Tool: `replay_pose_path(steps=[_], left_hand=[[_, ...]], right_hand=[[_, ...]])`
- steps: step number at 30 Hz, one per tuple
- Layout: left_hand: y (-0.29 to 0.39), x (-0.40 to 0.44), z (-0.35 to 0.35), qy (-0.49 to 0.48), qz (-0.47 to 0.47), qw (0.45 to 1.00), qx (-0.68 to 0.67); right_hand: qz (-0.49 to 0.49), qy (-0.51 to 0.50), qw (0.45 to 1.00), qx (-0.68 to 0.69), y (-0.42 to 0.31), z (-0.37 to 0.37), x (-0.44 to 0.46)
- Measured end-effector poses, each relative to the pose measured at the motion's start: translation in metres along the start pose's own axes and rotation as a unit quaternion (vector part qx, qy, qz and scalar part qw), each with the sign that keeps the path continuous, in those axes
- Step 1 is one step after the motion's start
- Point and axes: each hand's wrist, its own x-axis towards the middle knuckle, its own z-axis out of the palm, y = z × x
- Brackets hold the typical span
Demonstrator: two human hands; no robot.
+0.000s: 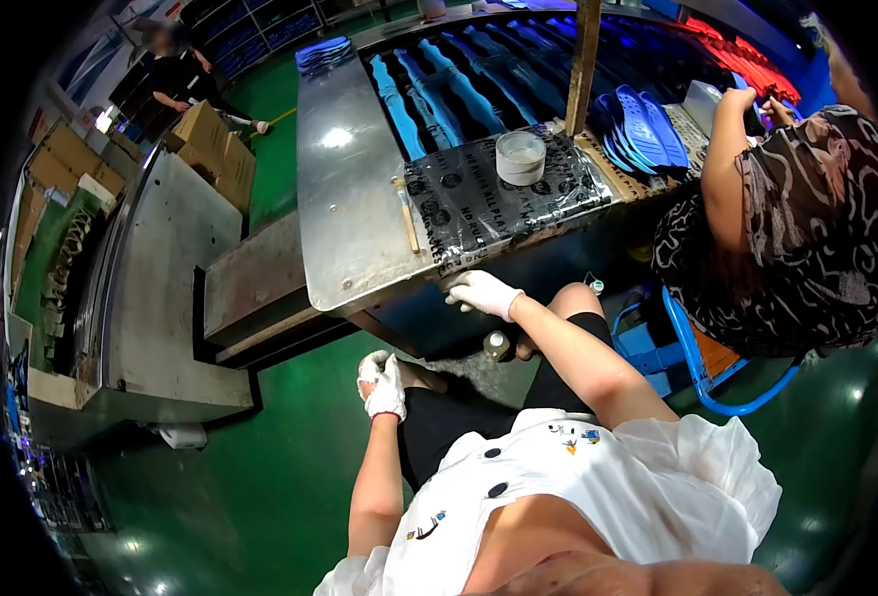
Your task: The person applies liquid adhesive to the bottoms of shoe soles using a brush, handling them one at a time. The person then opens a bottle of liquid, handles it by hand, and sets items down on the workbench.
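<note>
My left hand, in a white glove, rests on my left knee with its fingers loosely spread and nothing in them. Just off the table's front edge hangs my right hand, also gloved, its fingers loosely extended and holding nothing. Nearest to it on the metal table are a brush with a wooden handle and a black printed plastic sheet. A round whitish tub stands upright on that sheet.
Behind the sheet, blue shoe-sole shapes lie in rows on a dark conveyor. Stacked blue soles sit near a co-worker on a blue chair. A post rises by the tub. A bottle stands below the table. Cardboard boxes are behind left.
</note>
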Motion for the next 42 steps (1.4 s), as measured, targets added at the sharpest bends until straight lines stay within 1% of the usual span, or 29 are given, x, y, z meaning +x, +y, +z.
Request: replay_pose_path(steps=[1, 2, 3, 6, 8, 9, 11, 12, 14, 15, 17, 19, 21, 22, 23, 24, 25, 27, 28, 29, 31, 33, 34, 35, 37, 38, 40, 41, 42], left_hand=[[-0.003, 0.000, 0.001, -0.004, 0.003, 1.000, 0.001], [-0.008, 0.001, 0.003, -0.009, -0.012, 0.999, -0.036], [-0.011, 0.004, 0.005, -0.012, -0.026, 0.997, -0.074], [-0.002, 0.002, -0.001, -0.011, -0.014, 0.999, -0.034], [-0.003, 0.002, 0.000, -0.007, -0.020, 1.000, -0.005], [-0.013, 0.003, 0.005, -0.009, -0.024, 0.998, -0.059], [-0.011, 0.004, 0.004, -0.014, -0.041, 0.996, -0.076], [-0.023, 0.006, 0.010, 0.011, -0.002, 0.997, -0.073], [-0.009, 0.004, 0.005, 0.017, 0.010, 0.999, -0.045], [-0.005, 0.004, 0.003, 0.022, 0.026, 0.999, -0.015], [-0.014, 0.005, 0.008, 0.027, 0.041, 0.999, -0.014], [-0.020, 0.006, 0.010, 0.033, 0.058, 0.998, -0.012], [-0.020, 0.006, 0.010, 0.000, -0.011, 0.999, -0.046], [-0.016, 0.006, 0.008, 0.001, -0.007, 0.999, -0.047], [-0.014, 0.005, 0.006, 0.006, -0.012, 0.999, -0.046], [-0.011, 0.004, 0.004, 0.004, -0.011, 1.000, -0.026], [-0.004, 0.003, 0.001, 0.003, -0.012, 1.000, -0.007], [0.005, 0.001, -0.001, 0.013, -0.009, 1.000, -0.001], [-0.008, 0.003, 0.005, 0.013, -0.003, 1.000, -0.009], [-0.012, 0.006, 0.008, 0.011, 0.004, 1.000, -0.018], [-0.014, 0.006, 0.009, 0.009, 0.001, 1.000, -0.017], [-0.025, 0.007, 0.012, 0.018, 0.034, 0.999, 0.005], [-0.016, 0.004, 0.007, 0.017, 0.017, 1.000, 0.012], [-0.015, 0.004, 0.006, 0.014, 0.004, 1.000, 0.011], [-0.012, 0.003, 0.002, 0.010, 0.024, 0.999, 0.026], [-0.013, 0.003, 0.001, 0.012, 0.021, 0.999, 0.025], [-0.013, 0.002, 0.000, 0.018, 0.021, 0.999, 0.024], [-0.012, 0.002, 0.000, 0.017, 0.018, 0.999, 0.024], [-0.012, 0.002, -0.001, 0.015, 0.003, 1.000, 0.009]], right_hand=[[-0.007, 0.005, 1.000, 0.030, 0.004, 0.003, -0.003], [0.010, -0.013, 1.000, 0.016, 0.006, 0.001, -0.005], [0.041, 0.003, 0.999, 0.004, 0.006, 0.001, -0.006], [-0.020, -0.021, 0.997, -0.076, -0.005, -0.007, -0.024], [-0.048, -0.034, 0.992, -0.109, -0.030, -0.015, -0.046], [-0.067, -0.035, 0.988, -0.137, -0.041, -0.018, -0.056], [-0.094, 0.004, 0.992, -0.081, -0.050, -0.026, -0.067], [-0.103, 0.058, 0.989, -0.083, -0.057, -0.031, -0.074], [-0.144, 0.180, 0.967, -0.104, -0.067, -0.049, -0.076], [-0.174, 0.247, 0.945, -0.121, -0.064, -0.061, -0.073], [-0.215, 0.377, 0.888, -0.153, -0.069, -0.080, -0.072], [-0.222, 0.447, 0.860, -0.107, -0.067, -0.100, -0.064], [-0.196, 0.501, 0.832, -0.131, -0.070, -0.110, -0.065], [-0.219, 0.506, 0.824, -0.130, -0.072, -0.110, -0.065], [-0.241, 0.506, 0.818, -0.130, -0.075, -0.108, -0.063], [-0.250, 0.484, 0.831, -0.114, -0.076, -0.102, -0.064], [-0.257, 0.451, 0.839, -0.162, -0.078, -0.095, -0.061], [-0.307, 0.373, 0.839, -0.250, -0.083, -0.077, -0.046], [-0.331, 0.327, 0.823, -0.326, -0.090, -0.070, -0.039], [-0.337, 0.279, 0.822, -0.364, -0.094, -0.062, -0.029], [-0.355, 0.214, 0.797, -0.439, -0.104, -0.046, -0.011], [-0.357, 0.157, 0.760, -0.521, -0.112, -0.037, 0.011], [-0.387, 0.141, 0.720, -0.558, -0.117, -0.032, 0.019], [-0.405, 0.143, 0.666, -0.610, -0.121, -0.026, 0.026], [-0.427, 0.124, 0.623, -0.644, -0.127, -0.019, 0.034], [-0.429, 0.122, 0.622, -0.644, -0.124, -0.017, 0.041], [-0.382, 0.070, 0.552, -0.738, -0.120, -0.014, 0.055], [-0.383, 0.067, 0.552, -0.738, -0.121, -0.014, 0.059], [-0.402, 0.035, 0.536, -0.742, -0.121, -0.015, 0.062]])
